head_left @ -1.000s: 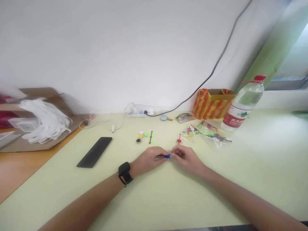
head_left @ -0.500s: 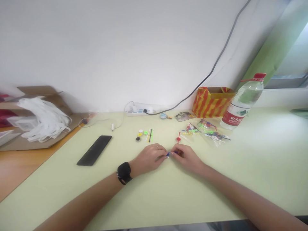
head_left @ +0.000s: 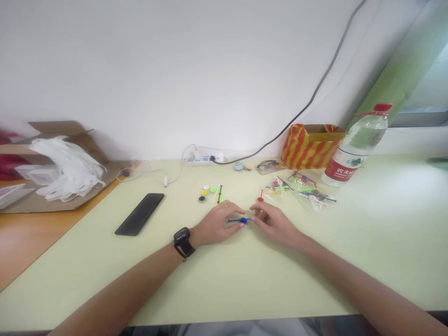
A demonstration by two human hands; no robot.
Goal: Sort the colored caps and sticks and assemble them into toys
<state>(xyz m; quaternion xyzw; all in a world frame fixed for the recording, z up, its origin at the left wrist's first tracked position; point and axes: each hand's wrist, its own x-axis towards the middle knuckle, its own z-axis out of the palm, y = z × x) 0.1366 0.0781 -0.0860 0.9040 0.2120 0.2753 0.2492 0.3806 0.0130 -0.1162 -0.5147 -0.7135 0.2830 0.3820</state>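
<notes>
A small blue plastic spinner arrow (head_left: 243,220), a thin rod with a round disc near its middle, lies level between my hands. My left hand (head_left: 219,221) is open around its left end, thumb and forefinger apart, with the thumb tip close to the disc. At the other end, my right hand (head_left: 275,221) has its thumb and forefinger parted; whether a fingertip touches the rod's tip, I cannot tell. Behind my right hand lies a red spinner arrow (head_left: 260,198). Beyond my left hand are white, green, yellow and black discs (head_left: 205,192) beside several thin arrows (head_left: 219,193).
Bagged colourful spinner parts (head_left: 315,193) lie at right, near a water bottle (head_left: 357,149) and a striped bag (head_left: 311,147). A black phone (head_left: 140,214) is on the left. Behind stand a power strip (head_left: 203,160) and a cardboard box with white straps (head_left: 68,168).
My fingers have spread from their pinch on the blue spinner arrow, which now shows nearly whole. The view has shifted slightly.
</notes>
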